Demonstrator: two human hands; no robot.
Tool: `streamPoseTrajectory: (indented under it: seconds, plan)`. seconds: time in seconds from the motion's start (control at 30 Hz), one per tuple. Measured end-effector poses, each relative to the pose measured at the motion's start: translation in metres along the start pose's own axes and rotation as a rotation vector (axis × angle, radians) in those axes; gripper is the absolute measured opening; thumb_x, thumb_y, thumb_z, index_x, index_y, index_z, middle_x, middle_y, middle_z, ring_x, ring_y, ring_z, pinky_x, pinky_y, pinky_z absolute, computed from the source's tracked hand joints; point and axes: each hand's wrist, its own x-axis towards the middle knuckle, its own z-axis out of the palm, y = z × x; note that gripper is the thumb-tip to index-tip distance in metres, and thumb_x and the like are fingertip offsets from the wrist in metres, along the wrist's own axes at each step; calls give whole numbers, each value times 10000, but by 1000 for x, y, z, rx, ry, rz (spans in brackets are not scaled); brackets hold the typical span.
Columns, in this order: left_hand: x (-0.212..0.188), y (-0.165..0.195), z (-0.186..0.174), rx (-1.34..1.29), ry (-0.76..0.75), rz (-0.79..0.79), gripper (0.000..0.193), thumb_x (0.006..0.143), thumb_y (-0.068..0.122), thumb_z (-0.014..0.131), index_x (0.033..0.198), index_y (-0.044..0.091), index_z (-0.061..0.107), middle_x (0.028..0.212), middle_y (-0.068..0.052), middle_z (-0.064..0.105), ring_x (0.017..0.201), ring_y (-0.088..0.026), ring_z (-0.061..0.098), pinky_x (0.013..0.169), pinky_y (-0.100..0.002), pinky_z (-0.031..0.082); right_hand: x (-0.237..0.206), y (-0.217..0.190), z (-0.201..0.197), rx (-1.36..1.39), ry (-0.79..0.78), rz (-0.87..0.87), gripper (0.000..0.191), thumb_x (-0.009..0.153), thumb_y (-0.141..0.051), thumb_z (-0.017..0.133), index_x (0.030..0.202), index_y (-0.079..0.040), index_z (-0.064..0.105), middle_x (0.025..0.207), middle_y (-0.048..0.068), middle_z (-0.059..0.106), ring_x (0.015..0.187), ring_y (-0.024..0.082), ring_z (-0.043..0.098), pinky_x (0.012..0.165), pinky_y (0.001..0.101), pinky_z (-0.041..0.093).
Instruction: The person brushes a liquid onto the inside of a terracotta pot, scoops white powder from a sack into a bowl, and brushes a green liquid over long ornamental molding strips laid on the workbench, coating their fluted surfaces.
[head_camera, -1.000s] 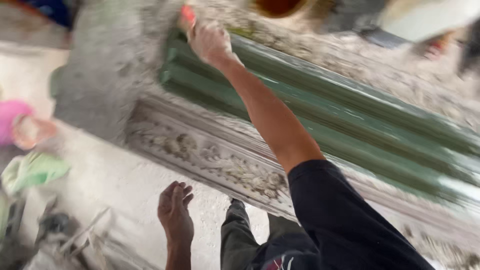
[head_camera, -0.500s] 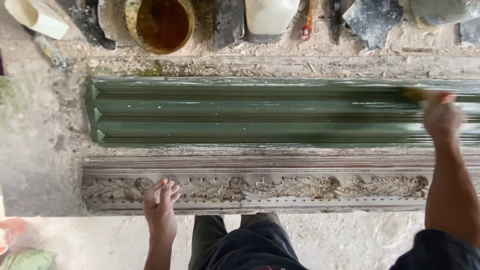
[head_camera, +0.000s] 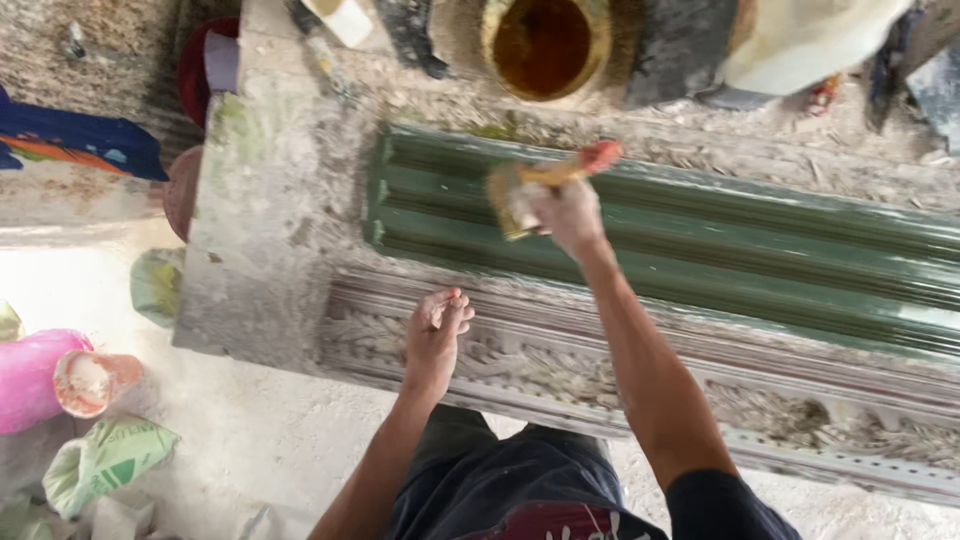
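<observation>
Rough concrete slab (head_camera: 270, 230) fills view, its left edge dropping to pale floor. Left to right: one pink container (head_camera: 30, 378) at 9 o'clock; two green bags (head_camera: 100, 462) on floor; left hand (head_camera: 435, 335) flat, fingers loose, resting on one carved grey moulding (head_camera: 560, 370). One green ribbed moulding (head_camera: 700, 250) behind it. Right hand (head_camera: 565, 210) clenched round one brush (head_camera: 540, 185) (bristles on green surface, near its left end). One tin of brown liquid (head_camera: 545, 45) at 12 o'clock. Bare slab left of mouldings.

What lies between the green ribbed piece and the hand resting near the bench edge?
In the head view, only a strip of the grey carved moulding separates the left hand from the green moulding.
</observation>
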Motion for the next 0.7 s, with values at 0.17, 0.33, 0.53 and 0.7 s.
streamPoseTrajectory:
  seconds: [0.17, 0.33, 0.53, 0.7]
  plan:
    - [21, 49, -81, -53, -5, 93, 261, 1035, 190, 629, 1225, 13, 608, 1056, -53, 681, 938, -136, 666, 774, -263, 524, 67, -48, 142, -391, 114, -387, 325, 1030, -327, 729, 1211, -58, 706, 930, 119, 773, 796, 238, 748, 717, 424, 605]
    - [39, 92, -187, 55, 187, 70, 242, 1002, 170, 623, 1193, 21, 602, 1075, -49, 728, 912, -134, 674, 776, -273, 542, 111, -85, 170, -1366, -231, -140, 778, 983, -413, 531, 1562, 37, 273, 790, 184, 695, 623, 268, 661, 541, 436, 558]
    - [55, 108, -239, -51, 271, 2, 251, 1047, 179, 617, 1229, 7, 615, 1037, -59, 683, 934, -121, 653, 795, -267, 530, 107, -104, 166, -1489, -247, -246, 669, 1037, -475, 482, 1424, 68, 430, 784, 253, 647, 456, 181, 530, 310, 296, 457]
    - [67, 108, -222, -35, 186, 8, 278, 1030, 201, 621, 1228, 6, 608, 1045, -57, 696, 923, -130, 673, 780, -274, 538, 101, -105, 167, -1531, -243, -497, 539, 1082, -470, 435, 1328, -7, 557, 946, 168, 632, 414, 67, 503, 285, 236, 425]
